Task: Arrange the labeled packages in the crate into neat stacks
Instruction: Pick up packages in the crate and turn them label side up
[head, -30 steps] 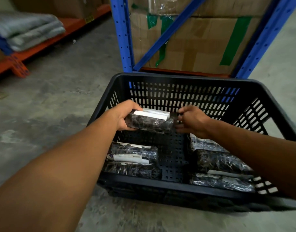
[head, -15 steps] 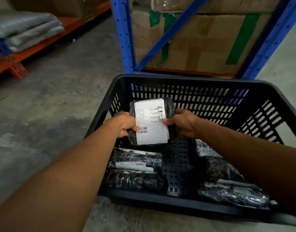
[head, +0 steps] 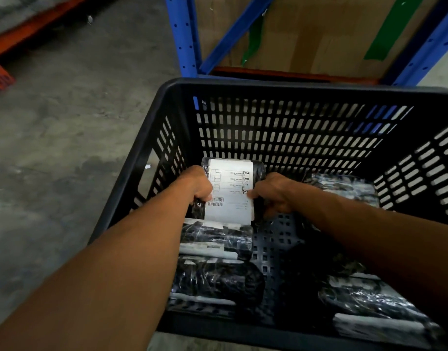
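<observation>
A black slotted plastic crate [head: 281, 127] fills the middle of the view. Both hands hold one black wrapped package [head: 230, 191] with a white printed label facing up, low inside the crate near its far left part. My left hand [head: 197, 184] grips its left edge and my right hand [head: 276, 193] grips its right edge. Just below it, along the left side, lie other black wrapped packages [head: 218, 259] with white labels. More wrapped packages [head: 365, 300] lie along the right side, partly hidden by my right forearm.
The crate stands on a grey concrete floor [head: 65, 122]. Behind it rises a blue metal rack [head: 185, 39] holding a large cardboard box [head: 306, 34] with green tape. An orange rack beam [head: 27, 29] runs at the far left.
The package was turned from edge-on to label-up and lowered deeper into the crate, down toward the left stack. The view moved closer over the crate.
</observation>
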`<move>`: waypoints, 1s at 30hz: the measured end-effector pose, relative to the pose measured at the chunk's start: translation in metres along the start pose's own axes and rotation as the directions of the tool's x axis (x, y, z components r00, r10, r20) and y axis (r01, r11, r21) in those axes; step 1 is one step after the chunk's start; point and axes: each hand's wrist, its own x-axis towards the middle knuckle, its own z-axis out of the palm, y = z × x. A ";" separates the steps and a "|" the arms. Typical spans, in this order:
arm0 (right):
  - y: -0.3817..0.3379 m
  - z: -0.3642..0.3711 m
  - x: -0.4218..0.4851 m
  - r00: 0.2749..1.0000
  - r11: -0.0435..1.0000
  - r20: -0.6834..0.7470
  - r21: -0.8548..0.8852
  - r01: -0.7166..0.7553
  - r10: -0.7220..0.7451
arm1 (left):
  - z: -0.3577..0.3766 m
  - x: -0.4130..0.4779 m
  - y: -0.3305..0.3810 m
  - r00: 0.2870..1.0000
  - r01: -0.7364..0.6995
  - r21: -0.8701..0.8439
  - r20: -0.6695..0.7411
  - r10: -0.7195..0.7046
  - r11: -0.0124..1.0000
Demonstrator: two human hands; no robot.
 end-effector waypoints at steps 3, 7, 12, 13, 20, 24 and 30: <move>0.000 0.000 0.003 1.000 1.000 0.031 -0.022 0.007 -0.006 | 0.001 0.003 -0.001 1.000 0.022 -0.032 -0.002 -0.022 0.999; -0.001 -0.008 0.000 0.999 0.999 0.011 -0.042 0.032 -0.032 | -0.005 -0.002 0.003 0.993 0.102 -0.198 0.077 -0.088 0.975; -0.007 -0.028 -0.005 0.992 0.985 0.095 0.155 0.070 -0.085 | -0.011 -0.014 0.012 0.990 0.119 -0.128 0.089 -0.108 0.985; -0.008 -0.030 -0.007 0.989 0.987 0.105 0.132 0.087 -0.101 | -0.011 -0.017 0.016 0.997 0.078 -0.024 0.013 -0.078 0.997; -0.011 -0.034 -0.027 0.953 0.955 0.075 0.055 0.292 -0.295 | -0.020 -0.037 0.061 0.876 -0.379 0.350 -0.164 0.455 0.856; -0.026 -0.041 -0.050 0.879 0.873 0.065 -0.104 0.476 -0.472 | -0.035 -0.054 0.066 0.775 -0.498 0.555 -0.061 0.629 0.666; -0.039 -0.045 -0.070 0.818 0.819 -0.105 -0.194 0.540 -0.565 | -0.031 -0.071 0.064 0.883 -0.426 0.419 -0.001 0.470 0.802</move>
